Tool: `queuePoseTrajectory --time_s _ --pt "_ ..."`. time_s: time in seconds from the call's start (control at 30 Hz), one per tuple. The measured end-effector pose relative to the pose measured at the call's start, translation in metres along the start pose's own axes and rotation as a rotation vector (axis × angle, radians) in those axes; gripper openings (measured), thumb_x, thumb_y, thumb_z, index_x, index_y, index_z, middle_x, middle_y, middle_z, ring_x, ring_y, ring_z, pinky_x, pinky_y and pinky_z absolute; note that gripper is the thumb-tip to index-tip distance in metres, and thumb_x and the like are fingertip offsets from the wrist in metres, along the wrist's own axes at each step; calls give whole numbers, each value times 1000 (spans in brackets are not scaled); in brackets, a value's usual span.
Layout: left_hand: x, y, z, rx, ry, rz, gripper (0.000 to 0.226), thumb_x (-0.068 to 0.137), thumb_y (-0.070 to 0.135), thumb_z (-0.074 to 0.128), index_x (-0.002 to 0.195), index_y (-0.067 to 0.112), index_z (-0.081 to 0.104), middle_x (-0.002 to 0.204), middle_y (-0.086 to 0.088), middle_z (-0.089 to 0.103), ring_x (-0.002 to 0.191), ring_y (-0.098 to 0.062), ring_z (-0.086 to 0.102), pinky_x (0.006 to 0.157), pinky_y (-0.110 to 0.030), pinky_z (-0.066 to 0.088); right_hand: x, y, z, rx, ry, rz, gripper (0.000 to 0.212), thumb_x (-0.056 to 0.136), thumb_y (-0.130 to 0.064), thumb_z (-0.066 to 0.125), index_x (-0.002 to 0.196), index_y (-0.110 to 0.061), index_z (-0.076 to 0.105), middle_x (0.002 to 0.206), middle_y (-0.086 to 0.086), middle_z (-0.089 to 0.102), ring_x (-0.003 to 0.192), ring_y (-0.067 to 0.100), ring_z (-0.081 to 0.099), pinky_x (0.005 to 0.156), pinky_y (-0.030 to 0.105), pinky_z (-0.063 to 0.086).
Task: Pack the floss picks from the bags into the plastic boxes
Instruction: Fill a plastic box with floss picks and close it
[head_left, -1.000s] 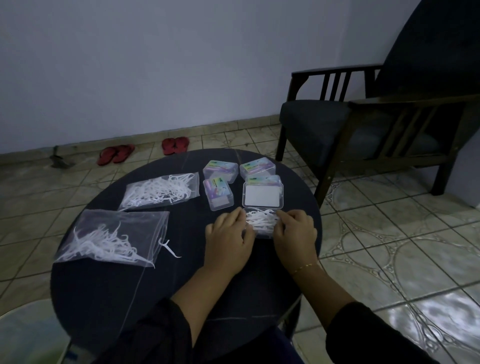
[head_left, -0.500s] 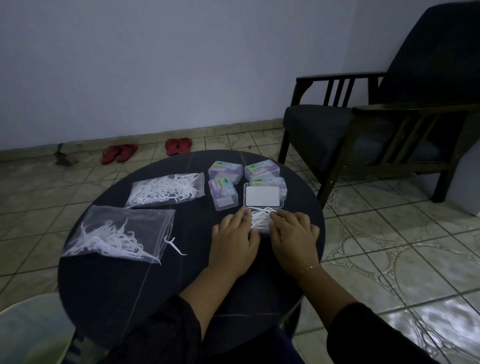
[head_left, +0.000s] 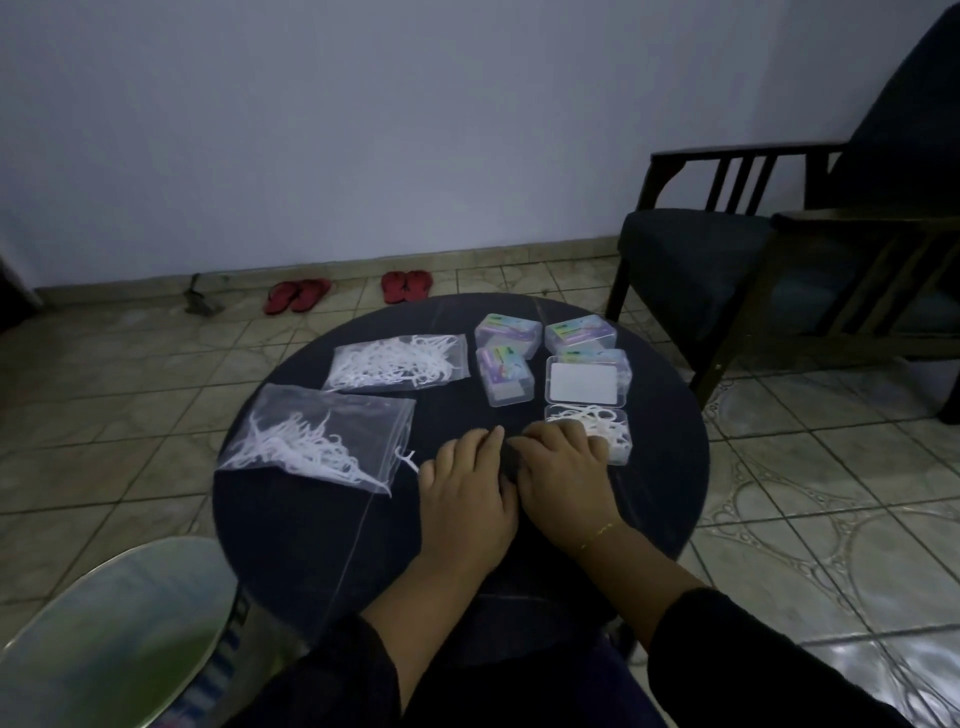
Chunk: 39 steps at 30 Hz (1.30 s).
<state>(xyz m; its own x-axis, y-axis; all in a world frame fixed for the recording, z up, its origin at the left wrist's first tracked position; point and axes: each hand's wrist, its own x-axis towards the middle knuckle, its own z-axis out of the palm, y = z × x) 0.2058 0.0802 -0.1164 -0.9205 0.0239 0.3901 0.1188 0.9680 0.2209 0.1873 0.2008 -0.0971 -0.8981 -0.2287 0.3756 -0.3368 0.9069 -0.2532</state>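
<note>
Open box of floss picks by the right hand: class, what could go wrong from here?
1. Picks heap above the open box; its lid may not shut.
2. That box sits near the table edge; a nudge from the right hand could tip it off.
3. One loose pick by the near bag may be missed.

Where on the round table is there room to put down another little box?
Bare tabletop shows along the near edge, below the nearer bag and left of the left hand. A thinner strip lies near the right rim, beside the open box that the right hand touches. The far side is crowded with closed boxes and the farther bag.
</note>
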Motion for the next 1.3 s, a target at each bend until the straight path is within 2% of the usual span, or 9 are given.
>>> queuePoseTrajectory --time_s 0.1,0.17,0.27,0.33,0.53,0.7,0.87,1.1,1.3 --pt "-13 -15 -7 -19 69 -95 51 80 29 35 124 18 59 117 0 61 103 -20 60 86 -35 35 4 -21 10 -27 -75 -84 22 78 -30 53 84 -27 74 87 -4 67 84 23 60 67 39 45" --pt "-18 -21 -12 -85 92 -162 53 81 28 31 126 18 57 120 0 60 107 -20 59 87 -36 34 6 -32 17 -48 -128 -145 20 85 -29 58 99 -25 72 98 0 65 94 26 54 74 39 38" --pt "-21 -29 -17 -148 124 -208 53 82 26 27 127 19 54 125 1 57 109 -17 57 86 -35 34 9 -46 23 -44 -218 -163 35 98 -36 40 129 -29 55 120 3 53 112 26 41 86 39 30" --pt "-21 -37 -19 -130 153 -209 47 83 19 36 127 19 54 127 2 56 110 -17 56 83 -32 28 12 -55 24 -60 -277 -128 38 99 -41 35 134 -35 48 122 4 48 114 26 37 90 39 29" --pt "-18 -56 -27 -94 133 -202 55 74 5 60 128 18 54 130 3 53 116 -17 52 81 -31 21 25 -68 25 -123 -278 -96 36 96 -47 40 114 -30 67 115 2 52 111 24 39 89 37 30" --pt "-15 -67 -33 -88 133 -211 57 76 5 58 131 20 51 135 2 48 122 -17 47 81 -27 12 37 -80 28 -46 -310 -73 35 96 -43 42 118 -27 64 117 4 53 114 25 40 91 36 33" --pt "-14 -76 -34 -102 136 -179 61 72 1 61 129 19 53 133 0 50 119 -19 50 85 -31 17 49 -84 28 -90 -365 -5 28 95 -26 44 111 -15 64 118 4 58 117 25 42 89 33 36" --pt "-3 -65 -31 -147 119 -84 57 76 1 57 130 18 52 135 1 47 120 -15 48 85 -31 18 52 -56 0 -114 -602 132 42 88 -37 60 119 -9 54 123 9 55 118 28 46 93 37 42" --pt "12 -27 -17 -224 110 45 55 76 6 49 129 20 54 135 1 48 124 -14 44 91 -30 19 54 2 -31 -79 -371 199 27 92 -35 54 105 -14 66 103 5 63 100 20 56 90 37 50"
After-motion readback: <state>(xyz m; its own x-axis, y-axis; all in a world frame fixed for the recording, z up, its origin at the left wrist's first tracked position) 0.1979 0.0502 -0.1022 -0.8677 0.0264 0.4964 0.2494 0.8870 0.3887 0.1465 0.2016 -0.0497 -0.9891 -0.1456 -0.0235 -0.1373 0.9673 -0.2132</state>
